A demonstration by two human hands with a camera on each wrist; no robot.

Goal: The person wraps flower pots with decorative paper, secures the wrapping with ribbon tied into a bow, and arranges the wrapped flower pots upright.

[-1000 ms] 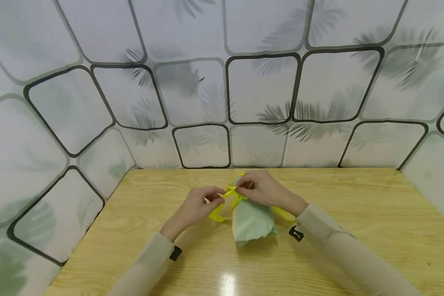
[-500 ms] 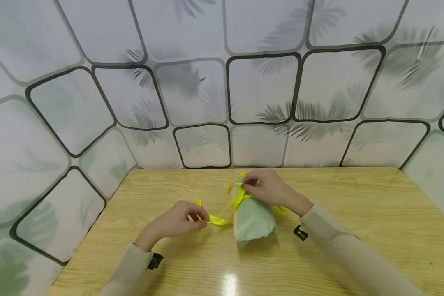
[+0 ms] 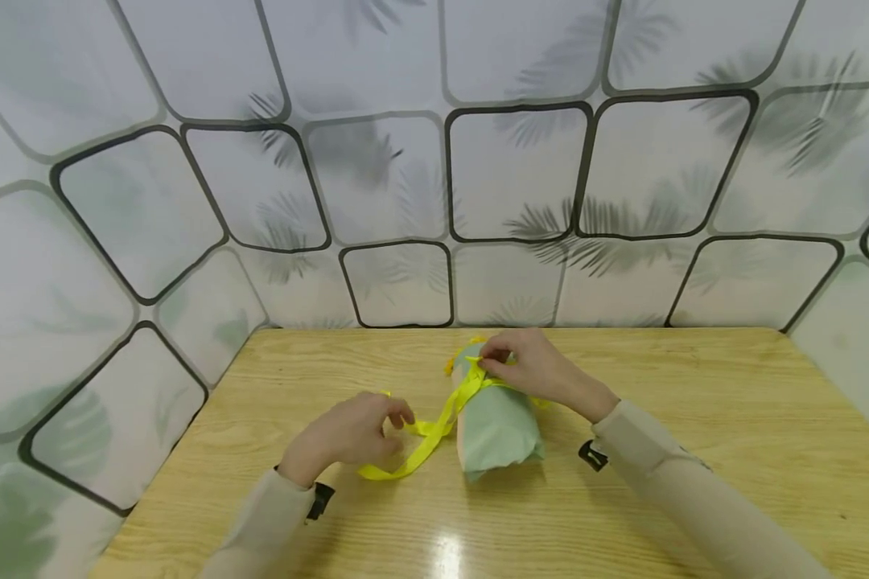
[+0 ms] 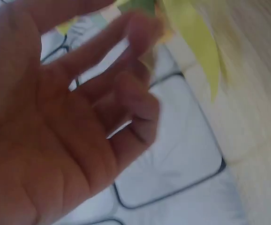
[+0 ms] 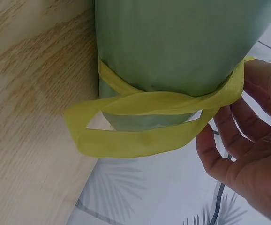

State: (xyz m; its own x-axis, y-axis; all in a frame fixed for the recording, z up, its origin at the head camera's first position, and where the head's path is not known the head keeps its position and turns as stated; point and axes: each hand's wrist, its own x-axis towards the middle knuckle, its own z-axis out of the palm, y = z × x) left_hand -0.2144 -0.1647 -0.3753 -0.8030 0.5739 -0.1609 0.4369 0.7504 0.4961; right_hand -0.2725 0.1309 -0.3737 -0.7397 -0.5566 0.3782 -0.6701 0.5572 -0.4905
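Note:
A pale green wrapped bundle (image 3: pixel 500 426) lies on the wooden table, a yellow ribbon (image 3: pixel 445 418) running round its upper part. My right hand (image 3: pixel 525 366) pinches the ribbon near the top of the bundle. In the right wrist view a loop of ribbon (image 5: pixel 131 143) hangs off the green wrapping (image 5: pixel 173 47), with the fingers at its edge. To the left of the bundle is my left hand (image 3: pixel 348 434), fingers loosely bent with nothing between them. Ribbon tails trail beside and beneath it. The left wrist view shows the bent fingers (image 4: pixel 140 105) apart from a blurred ribbon end (image 4: pixel 199 42).
The wooden table (image 3: pixel 659 386) reaches back to a patterned wall covering (image 3: pixel 514 177) with dark rounded outlines and leaf shapes. A small orange-yellow piece (image 3: pixel 449 366) shows at the far end of the bundle. Black straps (image 3: pixel 592 455) are worn at both wrists.
My left hand pulled a ribbon end away from the bundle, down and left, then let it go; the tail now drops towards the table. My right hand stays near the knot, slightly further right.

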